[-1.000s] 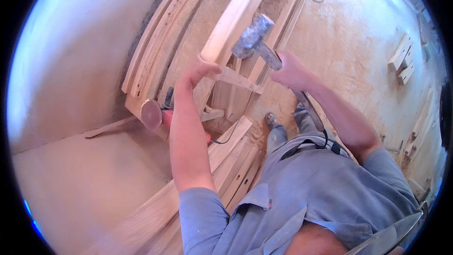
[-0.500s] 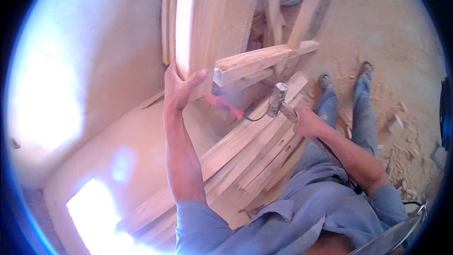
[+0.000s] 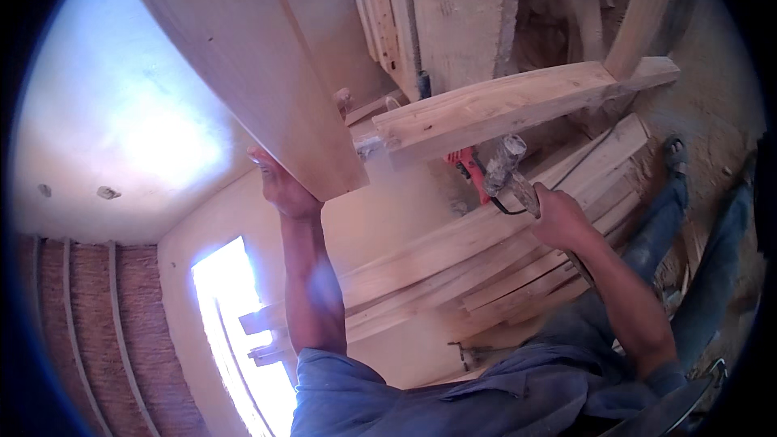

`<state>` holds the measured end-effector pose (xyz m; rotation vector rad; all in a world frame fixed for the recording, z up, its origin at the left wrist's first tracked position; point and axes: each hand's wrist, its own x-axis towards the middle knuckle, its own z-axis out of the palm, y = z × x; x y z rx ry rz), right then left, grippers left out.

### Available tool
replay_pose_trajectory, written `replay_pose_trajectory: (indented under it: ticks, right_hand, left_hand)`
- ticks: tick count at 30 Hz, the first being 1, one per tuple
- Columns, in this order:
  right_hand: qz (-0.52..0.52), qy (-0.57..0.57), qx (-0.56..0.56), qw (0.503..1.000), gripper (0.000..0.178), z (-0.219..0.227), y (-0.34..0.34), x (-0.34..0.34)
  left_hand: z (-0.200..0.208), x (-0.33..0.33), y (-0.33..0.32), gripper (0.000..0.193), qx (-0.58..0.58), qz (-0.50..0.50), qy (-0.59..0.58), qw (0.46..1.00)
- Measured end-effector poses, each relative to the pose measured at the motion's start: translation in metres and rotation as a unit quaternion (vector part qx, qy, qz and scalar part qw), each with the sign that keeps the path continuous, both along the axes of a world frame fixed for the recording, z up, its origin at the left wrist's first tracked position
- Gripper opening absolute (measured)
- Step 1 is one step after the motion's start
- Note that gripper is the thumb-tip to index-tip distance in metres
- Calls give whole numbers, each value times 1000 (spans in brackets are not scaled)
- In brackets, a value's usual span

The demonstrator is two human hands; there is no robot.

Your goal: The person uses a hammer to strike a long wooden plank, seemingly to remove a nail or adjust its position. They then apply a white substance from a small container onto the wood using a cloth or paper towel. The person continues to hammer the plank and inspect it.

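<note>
A thick, pale wooden plank rises at a slant from the centre-left toward the upper left. My left hand grips it near its lower end, some fingers hidden behind the wood. Beside that end, a long wooden beam extends to the right, its near end appearing to meet whitish material. In my right hand is a hammer, held by the handle with its head up, just below the beam and apart from the plank.
A red power tool with a black cord lies behind the hammer. Several long boards are stacked below the beam. More timber leans against the wall at the back. A bright window opens at the lower left.
My view has turned left. The plank has tilted, its upper part leaning further left, with my left hand now at its left edge. The hammer stays in my right hand.
</note>
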<state>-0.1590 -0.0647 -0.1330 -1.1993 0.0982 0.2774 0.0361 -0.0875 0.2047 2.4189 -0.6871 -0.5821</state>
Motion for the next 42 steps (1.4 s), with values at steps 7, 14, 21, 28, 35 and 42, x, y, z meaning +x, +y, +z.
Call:
replay_pose_trajectory:
  ticks: [7,14,21,28,35,42]
  right_hand:
    - [30,-128,3,991,50,1,18,32]
    - [21,-166,-39,985,63,17,-2,55]
    - [50,-155,-78,984,42,26,-76,11]
    - [-220,-89,56,970,45,59,-191,42]
    - [-114,-85,-121,982,35,78,-193,37]
    - [-79,-10,-137,987,38,114,-202,33]
  left_hand:
    - [-7,16,0,80,7,-12,-35,999]
    - [-5,25,0,81,46,-54,-27,997]
    - [-4,18,-5,94,12,-50,67,996]
    - [21,18,21,84,-32,89,69,993]
    - [27,22,21,85,36,39,148,988]
    - [12,14,6,78,-5,67,200,977]
